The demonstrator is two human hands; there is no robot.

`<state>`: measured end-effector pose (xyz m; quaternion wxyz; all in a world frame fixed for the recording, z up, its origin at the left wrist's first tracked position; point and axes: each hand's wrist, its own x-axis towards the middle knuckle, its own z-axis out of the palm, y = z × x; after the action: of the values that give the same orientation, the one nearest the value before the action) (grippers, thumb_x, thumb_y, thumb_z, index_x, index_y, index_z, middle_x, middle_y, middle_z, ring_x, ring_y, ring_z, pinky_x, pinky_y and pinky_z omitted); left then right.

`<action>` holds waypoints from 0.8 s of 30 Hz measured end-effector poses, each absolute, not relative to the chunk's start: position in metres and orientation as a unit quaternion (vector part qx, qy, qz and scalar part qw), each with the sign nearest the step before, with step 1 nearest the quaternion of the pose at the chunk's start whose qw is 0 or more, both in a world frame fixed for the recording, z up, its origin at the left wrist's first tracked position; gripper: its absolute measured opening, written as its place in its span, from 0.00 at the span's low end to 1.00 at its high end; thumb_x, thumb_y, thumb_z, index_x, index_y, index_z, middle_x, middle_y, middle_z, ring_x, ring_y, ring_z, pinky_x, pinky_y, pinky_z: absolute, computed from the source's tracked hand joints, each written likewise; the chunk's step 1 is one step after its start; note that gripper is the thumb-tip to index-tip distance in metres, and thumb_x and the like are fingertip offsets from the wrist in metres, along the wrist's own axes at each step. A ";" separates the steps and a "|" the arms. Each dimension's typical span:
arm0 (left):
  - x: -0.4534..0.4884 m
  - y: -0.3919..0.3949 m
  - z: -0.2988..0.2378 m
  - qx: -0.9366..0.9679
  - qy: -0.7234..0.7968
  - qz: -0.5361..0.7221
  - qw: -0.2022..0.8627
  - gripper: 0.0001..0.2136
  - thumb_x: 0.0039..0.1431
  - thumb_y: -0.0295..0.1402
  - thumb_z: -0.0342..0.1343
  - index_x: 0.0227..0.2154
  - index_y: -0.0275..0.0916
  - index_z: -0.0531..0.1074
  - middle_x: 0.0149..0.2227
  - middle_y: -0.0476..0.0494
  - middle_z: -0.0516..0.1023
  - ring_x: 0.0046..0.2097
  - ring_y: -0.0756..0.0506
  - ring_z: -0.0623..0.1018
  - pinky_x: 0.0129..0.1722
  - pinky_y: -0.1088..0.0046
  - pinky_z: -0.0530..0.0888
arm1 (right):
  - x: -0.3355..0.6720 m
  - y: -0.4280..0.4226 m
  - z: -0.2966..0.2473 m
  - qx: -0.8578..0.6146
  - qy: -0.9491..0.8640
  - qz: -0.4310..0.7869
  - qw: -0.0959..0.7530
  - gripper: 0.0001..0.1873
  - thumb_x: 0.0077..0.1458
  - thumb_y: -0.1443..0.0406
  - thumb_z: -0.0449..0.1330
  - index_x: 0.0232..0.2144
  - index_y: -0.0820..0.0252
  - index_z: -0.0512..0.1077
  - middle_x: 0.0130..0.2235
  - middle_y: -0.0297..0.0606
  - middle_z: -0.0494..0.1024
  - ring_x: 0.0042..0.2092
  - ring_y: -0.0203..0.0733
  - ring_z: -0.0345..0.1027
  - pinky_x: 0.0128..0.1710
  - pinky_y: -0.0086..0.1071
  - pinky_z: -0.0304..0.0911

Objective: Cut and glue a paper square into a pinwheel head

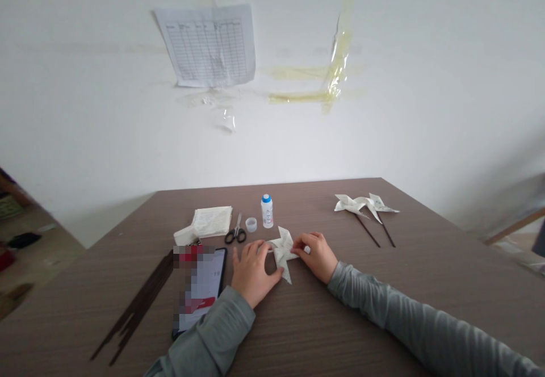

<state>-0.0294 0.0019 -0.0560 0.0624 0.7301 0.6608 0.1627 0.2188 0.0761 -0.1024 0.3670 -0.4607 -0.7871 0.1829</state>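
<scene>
**A:** We're on the head camera, looking down at a folded paper pinwheel (283, 254), sitting on the brown wood-grain table (349, 218) between both hands, well in from the edges!

**B:** And it looks light and soft to us, with thin creased paper that could crush under a heavy grip. We'd take hold near the middle, where the folds stack up, rather than by those pointed blades.

**A:** The left hand (254, 273) is at its left side, fingers (258, 251) spread, with the tips reaching the paper. The right hand (313, 256) comes in from the other side, fingers (300, 243) bunched and apparently pinching a blade, though the exact grip is hard to make out.

**B:** Just beyond the left hand we've got black-handled scissors (235, 230), a small round cap (251, 224), and a white glue bottle with a blue top (267, 211). A stack of paper (203, 222) lies further left.

**A:** Nearer us, a phone (200, 289) sits beside the left wrist, with a bundle of dark sticks (136, 309) next to it.

**B:** Over to the right, two pinwheels on dark sticks (366, 205) lie near the far edge, well apart from the right hand!
</scene>
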 end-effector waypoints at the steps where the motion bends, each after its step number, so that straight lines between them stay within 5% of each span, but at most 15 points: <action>1: -0.029 0.002 -0.057 0.730 0.660 0.165 0.063 0.23 0.72 0.41 0.75 0.68 0.56 0.89 0.78 0.39 0.88 0.82 0.25 0.79 0.90 0.30 0.67 | 0.219 0.076 -0.103 -0.459 -0.792 0.175 0.362 0.07 0.72 0.66 0.78 0.40 0.47 0.89 0.42 0.42 0.96 0.47 0.62 0.93 0.74 0.64 0.81; 14: -0.027 0.003 -0.059 0.754 0.634 0.164 0.059 0.31 0.75 0.38 0.72 0.79 0.57 0.86 0.84 0.37 0.84 0.86 0.20 0.78 0.90 0.18 0.66 | 0.219 0.074 -0.112 -0.426 -0.838 0.066 0.335 0.13 0.81 0.65 0.74 0.43 0.42 0.95 0.43 0.40 0.96 0.49 0.56 0.92 0.69 0.53 0.81; 24: -0.020 0.000 -0.049 0.759 0.633 0.130 0.075 0.29 0.78 0.41 0.72 0.79 0.63 0.88 0.87 0.36 0.80 0.89 0.18 0.73 0.90 0.14 0.62 | 0.216 0.085 -0.118 -0.412 -0.846 0.042 0.337 0.14 0.85 0.63 0.72 0.43 0.50 0.94 0.41 0.41 0.92 0.47 0.52 0.88 0.62 0.48 0.84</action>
<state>-0.0203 0.0001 -0.0486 0.0751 0.7590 0.6334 0.1305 0.2159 0.0847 -0.1182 0.3369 -0.4120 -0.8456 0.0423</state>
